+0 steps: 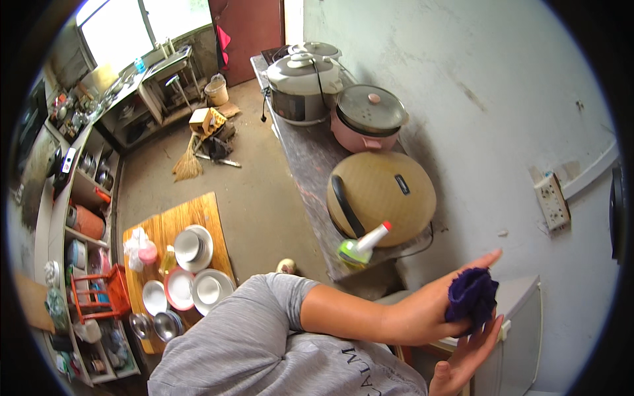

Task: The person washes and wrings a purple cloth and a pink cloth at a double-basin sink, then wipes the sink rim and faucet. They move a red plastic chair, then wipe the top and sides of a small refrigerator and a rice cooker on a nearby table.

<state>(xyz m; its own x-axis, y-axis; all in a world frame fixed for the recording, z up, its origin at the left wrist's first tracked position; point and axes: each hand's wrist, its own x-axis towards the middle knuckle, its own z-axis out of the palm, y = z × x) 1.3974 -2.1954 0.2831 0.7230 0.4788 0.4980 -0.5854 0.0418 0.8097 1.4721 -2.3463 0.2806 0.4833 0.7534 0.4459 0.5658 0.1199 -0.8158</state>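
A crumpled dark purple cloth [473, 299] is in my left hand [428, 312], whose arm reaches across to the right. One finger of that hand points out past the cloth toward the wall. Just below is my right hand [465, 359], palm up with thumb and fingers apart. Its fingertips lie close under the cloth; whether they touch it I cannot tell. Both hands are over a white cabinet-like appliance [520, 326] beside the wall. Nearest them on the counter [317, 198] are a gold-lidded electric griddle [381, 193] and a green-and-white bottle with a red tip [359, 247].
Farther along the counter stand a pink electric pot [364, 136] and a large rice cooker [302, 91]. A wooden table [198, 210] at left bears several bowls and plates [193, 247]. Near a straw broom [188, 161] lies clutter on the floor. A socket box [552, 200] is on the wall.
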